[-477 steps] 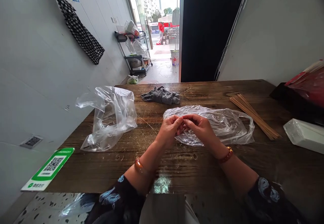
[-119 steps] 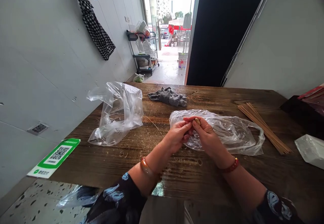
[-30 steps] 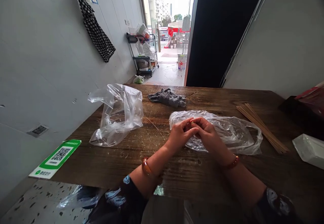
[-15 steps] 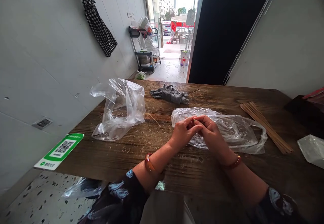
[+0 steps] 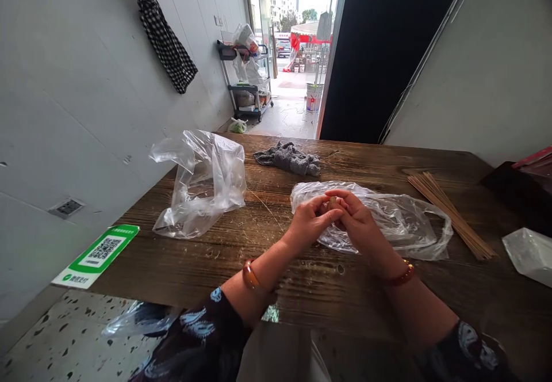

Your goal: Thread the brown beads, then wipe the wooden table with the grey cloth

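Above the near side of a crumpled clear plastic bag [image 5: 401,221], my left hand [image 5: 309,218] and my right hand [image 5: 357,215] meet at the fingertips. Pinched between them is a small brownish piece [image 5: 332,200], mostly covered by the fingers, so its kind is not clear. Both hands are closed around it. Right of the bag lies a bundle of thin wooden sticks [image 5: 451,215], which neither hand touches.
On the wooden table [image 5: 241,249], another clear plastic bag [image 5: 228,169] stands loosely at left. A grey cloth [image 5: 291,159] lies near the far edge, and a green QR code card [image 5: 97,255] at the left edge. A whitish plastic item [image 5: 530,252] sits at right.
The fingertips have shifted slightly around the small piece, and more of its brownish surface shows. The hands stay together over the bag; the whole view has moved a little.
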A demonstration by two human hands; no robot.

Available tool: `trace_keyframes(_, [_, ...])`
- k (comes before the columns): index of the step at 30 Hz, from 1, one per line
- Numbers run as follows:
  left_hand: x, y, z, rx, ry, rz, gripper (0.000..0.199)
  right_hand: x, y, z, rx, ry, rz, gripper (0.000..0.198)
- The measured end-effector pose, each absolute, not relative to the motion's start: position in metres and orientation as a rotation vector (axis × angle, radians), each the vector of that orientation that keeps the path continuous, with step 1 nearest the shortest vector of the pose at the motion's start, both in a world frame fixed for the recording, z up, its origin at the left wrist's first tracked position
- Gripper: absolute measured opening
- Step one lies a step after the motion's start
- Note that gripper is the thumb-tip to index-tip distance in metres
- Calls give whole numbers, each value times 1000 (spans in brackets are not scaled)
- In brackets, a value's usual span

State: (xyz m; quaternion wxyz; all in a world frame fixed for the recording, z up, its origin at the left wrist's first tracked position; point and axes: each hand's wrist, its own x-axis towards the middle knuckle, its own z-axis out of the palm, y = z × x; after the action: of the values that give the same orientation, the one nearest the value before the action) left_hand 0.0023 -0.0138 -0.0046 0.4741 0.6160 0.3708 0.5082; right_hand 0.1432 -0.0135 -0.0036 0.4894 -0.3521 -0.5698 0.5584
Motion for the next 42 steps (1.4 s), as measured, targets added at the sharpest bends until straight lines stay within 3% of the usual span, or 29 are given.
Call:
trace_keyframes(7, [5,-17,-6,1448,896,1259,47,145,-16,0,-915,-1410,1321,27])
trace_keyframes(19, [11,-17,-16,1367,819,1270,41,142,-18,-9,-923,-1419,1227,19])
trace_keyframes(31, [3,-11,-9,1122,826,1254,49,139,-16,-7,-965,-1570,1064,30])
trace_keyframes(42, [-3,-7,-9,1560,1051,1236,46,137,-16,-11,-917,-1568,1136,32])
